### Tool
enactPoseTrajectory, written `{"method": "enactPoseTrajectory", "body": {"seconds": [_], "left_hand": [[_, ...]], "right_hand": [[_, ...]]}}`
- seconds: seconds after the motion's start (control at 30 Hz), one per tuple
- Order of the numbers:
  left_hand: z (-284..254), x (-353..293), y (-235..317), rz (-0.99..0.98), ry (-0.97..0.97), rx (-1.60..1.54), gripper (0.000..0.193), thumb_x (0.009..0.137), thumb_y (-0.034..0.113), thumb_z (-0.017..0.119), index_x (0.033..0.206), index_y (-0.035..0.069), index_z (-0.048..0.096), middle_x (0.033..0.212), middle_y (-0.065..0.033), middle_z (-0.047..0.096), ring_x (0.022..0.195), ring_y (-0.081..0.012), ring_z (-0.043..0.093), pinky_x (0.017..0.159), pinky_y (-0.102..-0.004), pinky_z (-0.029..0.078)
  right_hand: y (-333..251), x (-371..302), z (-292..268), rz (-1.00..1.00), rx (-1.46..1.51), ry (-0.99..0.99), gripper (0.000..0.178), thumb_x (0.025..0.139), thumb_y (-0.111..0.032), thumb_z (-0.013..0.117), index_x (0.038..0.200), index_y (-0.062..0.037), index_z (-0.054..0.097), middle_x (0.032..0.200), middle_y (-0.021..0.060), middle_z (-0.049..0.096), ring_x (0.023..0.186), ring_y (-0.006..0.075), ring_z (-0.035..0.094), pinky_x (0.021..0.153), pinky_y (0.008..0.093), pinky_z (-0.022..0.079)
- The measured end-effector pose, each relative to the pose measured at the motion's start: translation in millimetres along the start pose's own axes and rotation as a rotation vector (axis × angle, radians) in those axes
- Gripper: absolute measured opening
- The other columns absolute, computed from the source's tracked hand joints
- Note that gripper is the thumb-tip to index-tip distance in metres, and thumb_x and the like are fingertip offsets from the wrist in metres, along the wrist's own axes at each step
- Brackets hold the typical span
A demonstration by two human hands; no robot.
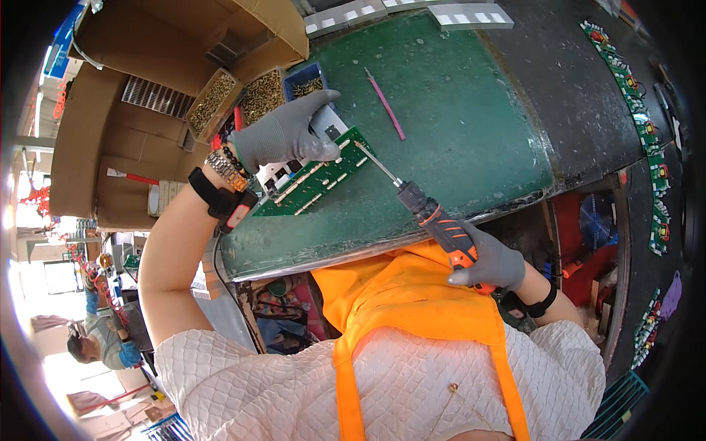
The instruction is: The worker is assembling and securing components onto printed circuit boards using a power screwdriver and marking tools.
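My left hand, in a grey glove, grips a green circuit board by its upper side, thumb and fingers apart around the edge. Pale metal and dark parts show behind the board, partly hidden by the glove. In my right hand, also gloved, is an orange and black electric screwdriver. Its long thin bit slants up to the board's upper right corner, where the tip appears to meet a small brass-coloured screw. The board is tilted above the green bench mat.
A pinkish-purple stick lies on the mat. Small screws fill a cardboard box and a blue bin beside a large open carton. Silver metal pieces line the far edge. Assembled boards stand in a row at right.
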State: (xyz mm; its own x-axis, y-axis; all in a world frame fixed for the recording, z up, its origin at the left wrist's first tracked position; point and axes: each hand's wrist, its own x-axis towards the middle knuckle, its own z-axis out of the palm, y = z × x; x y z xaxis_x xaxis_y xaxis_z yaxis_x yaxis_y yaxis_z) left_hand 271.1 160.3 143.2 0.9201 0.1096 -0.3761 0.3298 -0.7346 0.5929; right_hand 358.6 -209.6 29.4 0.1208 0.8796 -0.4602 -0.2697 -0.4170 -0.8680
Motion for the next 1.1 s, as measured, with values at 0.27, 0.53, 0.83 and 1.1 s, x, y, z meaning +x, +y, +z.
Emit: {"method": "enactPoseTrajectory", "body": {"seconds": [0.27, 0.53, 0.83, 1.1], "left_hand": [[4, -3, 1, -0.08, 0.026, -0.079, 0.075, 0.074, 0.023, 0.077, 0.137, 0.004, 0.042, 0.099, -0.0047, 0.057, 0.084, -0.0117, 0.056, 0.077, -0.0264, 0.049], [6, -4, 4, -0.105, 0.025, -0.127, 0.074, 0.072, 0.026, 0.077, 0.134, 0.003, 0.043, 0.1, -0.0044, 0.057, 0.087, -0.0121, 0.056, 0.08, -0.0262, 0.048], [-8, 10, -29, 0.021, -0.08, -0.383, 0.03, 0.099, 0.024, 0.054, 0.122, 0.005, 0.056, 0.105, -0.0028, 0.06, 0.097, -0.0112, 0.057, 0.09, -0.0278, 0.047], [3, 8, -24, -0.036, 0.09, -0.258, 0.023, 0.098, 0.017, 0.051, 0.116, 0.006, 0.058, 0.102, -0.0023, 0.061, 0.094, -0.0107, 0.057, 0.087, -0.0279, 0.047]], "right_hand": [[-22, -11, 12, 0.163, 0.372, -0.213, 0.071, 0.073, -0.006, 0.072, 0.137, -0.0055, 0.04, 0.086, 0.0022, 0.057, 0.067, 0.0101, 0.057, 0.058, 0.0269, 0.048], [-28, -15, 12, 0.153, 0.416, -0.222, 0.073, 0.072, -0.004, 0.071, 0.137, -0.0056, 0.038, 0.084, 0.0019, 0.056, 0.066, 0.0105, 0.057, 0.058, 0.0274, 0.049], [-23, -20, 4, 0.167, 0.331, -0.16, 0.088, 0.069, -0.003, 0.076, 0.145, -0.005, 0.032, 0.094, 0.0007, 0.054, 0.075, 0.0085, 0.055, 0.065, 0.0257, 0.049], [-15, -15, 1, 0.107, 0.186, -0.116, 0.09, 0.066, -0.005, 0.08, 0.144, -0.0036, 0.035, 0.107, 0.0, 0.051, 0.09, 0.0083, 0.049, 0.079, 0.0249, 0.045]]}}
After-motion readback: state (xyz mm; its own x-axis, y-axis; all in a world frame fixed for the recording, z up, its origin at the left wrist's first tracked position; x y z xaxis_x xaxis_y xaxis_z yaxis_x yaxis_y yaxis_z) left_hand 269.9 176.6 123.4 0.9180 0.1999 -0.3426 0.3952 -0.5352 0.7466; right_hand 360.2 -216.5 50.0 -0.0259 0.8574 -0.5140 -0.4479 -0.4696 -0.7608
